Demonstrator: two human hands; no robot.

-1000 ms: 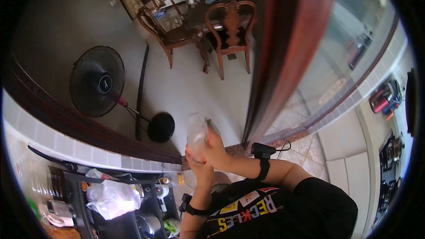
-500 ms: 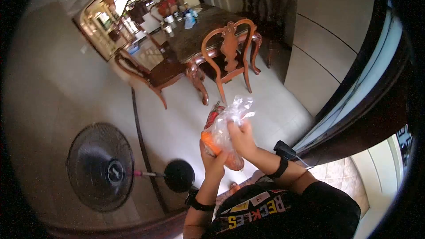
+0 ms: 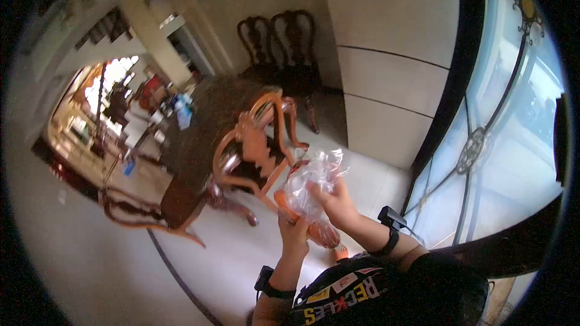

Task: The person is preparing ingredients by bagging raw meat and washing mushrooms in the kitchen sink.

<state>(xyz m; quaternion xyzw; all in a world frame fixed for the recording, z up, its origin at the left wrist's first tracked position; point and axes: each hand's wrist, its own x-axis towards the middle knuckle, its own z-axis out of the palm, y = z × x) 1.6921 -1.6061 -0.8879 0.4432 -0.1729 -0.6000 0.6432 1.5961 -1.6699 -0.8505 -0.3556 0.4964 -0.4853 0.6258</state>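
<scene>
In front of my chest is a crinkled clear plastic bag [image 3: 302, 193] with orange and reddish-brown contents, whose kind I cannot make out. My left hand [image 3: 294, 233] is closed around its lower left side, by an orange part. At the upper right, my right hand [image 3: 333, 203] pinches the loose clear plastic, fingers closed. A reddish-brown rounded end [image 3: 323, 233] of the contents sticks out below, between my two hands. Something red shows partly behind the top of the bag.
A carved wooden chair [image 3: 252, 145] stands beyond my hands at a dark dining table [image 3: 211, 105]. Another chair [image 3: 145, 211] is to the left. Two dark chairs [image 3: 294, 42] stand by the back wall. A glass door with metalwork [image 3: 471, 151] is at right.
My view has swung to the right: the standing fan has left the picture and the glass door shows more. Both hands keep hold of the bag, with the right hand slightly lower in view.
</scene>
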